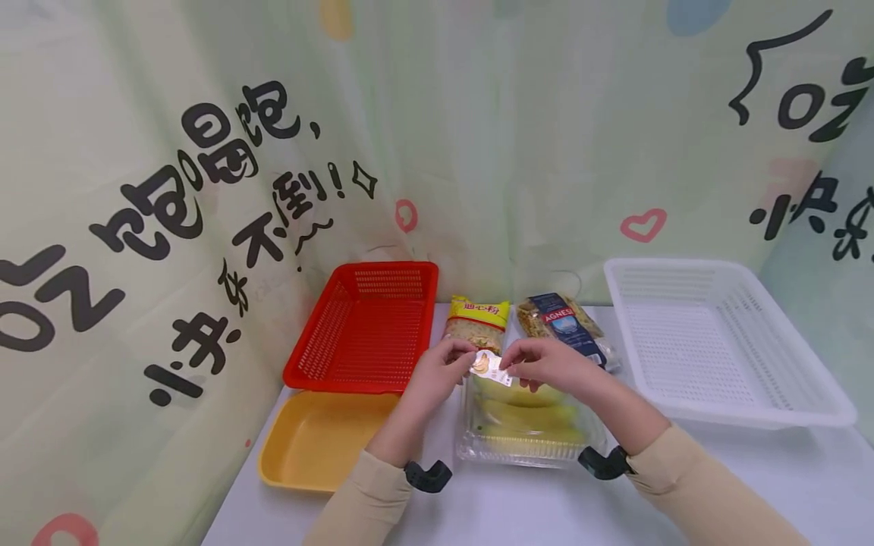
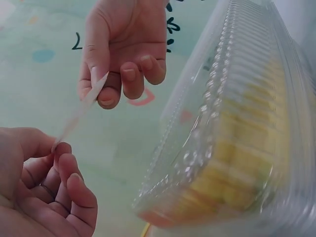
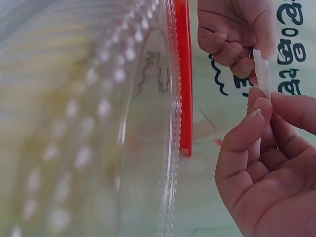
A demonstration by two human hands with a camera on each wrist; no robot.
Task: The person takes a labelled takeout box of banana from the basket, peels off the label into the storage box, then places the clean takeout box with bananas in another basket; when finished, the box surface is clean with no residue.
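Observation:
A small white label (image 1: 490, 367) with a picture of bananas is stretched between the two hands. My left hand (image 1: 440, 369) pinches its left end between thumb and forefinger. On the other end, the thumb and forefinger of my right hand (image 1: 546, 362) pinch it too. Seen edge-on in the left wrist view, the label (image 2: 81, 111) spans the gap between the fingertips. Below the hands sits a clear plastic box (image 1: 508, 455) with yellow bananas (image 1: 532, 418) inside. Its ribbed side (image 3: 103, 108) looms large and blurred in the right wrist view.
Behind the box lie a yellow-topped bag of pasta (image 1: 476, 315) and an AGNESI pasta bag (image 1: 563, 322). On the left are a red basket (image 1: 362, 383) and a yellow tray (image 1: 273, 455). A white basket (image 1: 744, 413) stands on the right. A printed curtain (image 1: 478, 152) surrounds the table.

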